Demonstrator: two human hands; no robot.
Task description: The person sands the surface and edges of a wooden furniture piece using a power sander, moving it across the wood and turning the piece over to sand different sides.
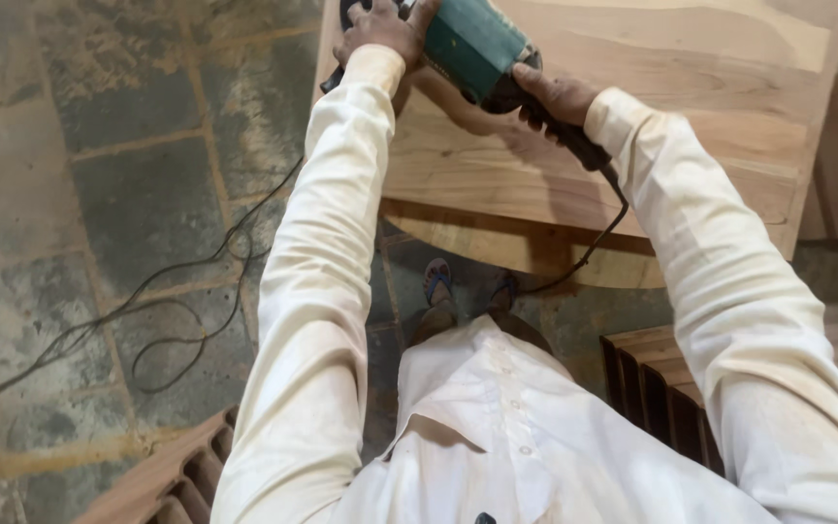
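Green power tool [472,44] rests on the wooden panel [691,87] at the top of the view. Left hand [385,29] wraps its front; right hand [555,97] clasps the rear handle. Black cord [177,281] trails across the stone floor [99,146].

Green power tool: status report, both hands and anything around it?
Left hand and right hand both grip green power tool on wooden panel. Black cord hangs below panel edge.
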